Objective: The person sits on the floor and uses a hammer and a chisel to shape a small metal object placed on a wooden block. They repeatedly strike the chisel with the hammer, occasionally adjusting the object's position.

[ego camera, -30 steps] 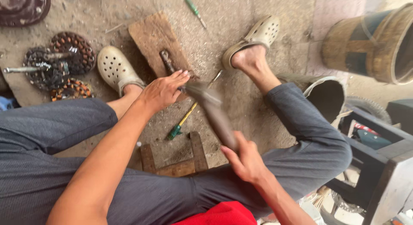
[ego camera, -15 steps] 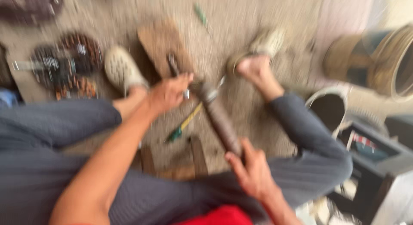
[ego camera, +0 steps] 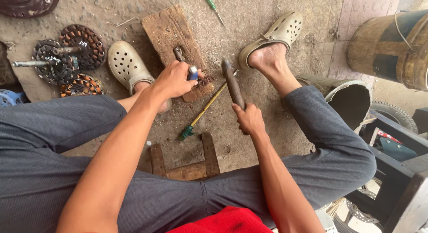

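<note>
Your left hand (ego camera: pixel 174 79) is pressed down on the lower end of a rough, weathered wooden block (ego camera: pixel 171 34) lying on the gritty concrete floor (ego camera: pixel 249 5). Its fingers are curled tight around a small blue-topped tool (ego camera: pixel 193 73); most of that tool is hidden under the hand, so you cannot tell what kind it is. Just beside your fingertips sits a small tangle of reddish-brown copper wire (ego camera: pixel 206 80), and a short metal piece (ego camera: pixel 179 53) lies on the block above your knuckles.

Your right hand (ego camera: pixel 249 119) is closed around the lower end of a dark, smooth, rounded wooden handle (ego camera: pixel 232 85) that slants up towards the block; whatever head it carries cannot be made out. A screwdriver with a yellow shaft and green grip (ego camera: pixel 199 117) lies on the floor between your hands.

At the right edge stands a rusty round drum (ego camera: pixel 392 45), cut off by the frame, with its contents out of sight. Below it a dark bucket (ego camera: pixel 350 101) tilts behind your right knee, its inside in shadow. On the left lie wound stator coils (ego camera: pixel 82 45), copper-brown and ring-shaped, with a metal shaft (ego camera: pixel 29 63) poking out. You wear pale perforated clogs (ego camera: pixel 127 65), and a small wooden stool frame (ego camera: pixel 183 159) shows between your legs.
</note>
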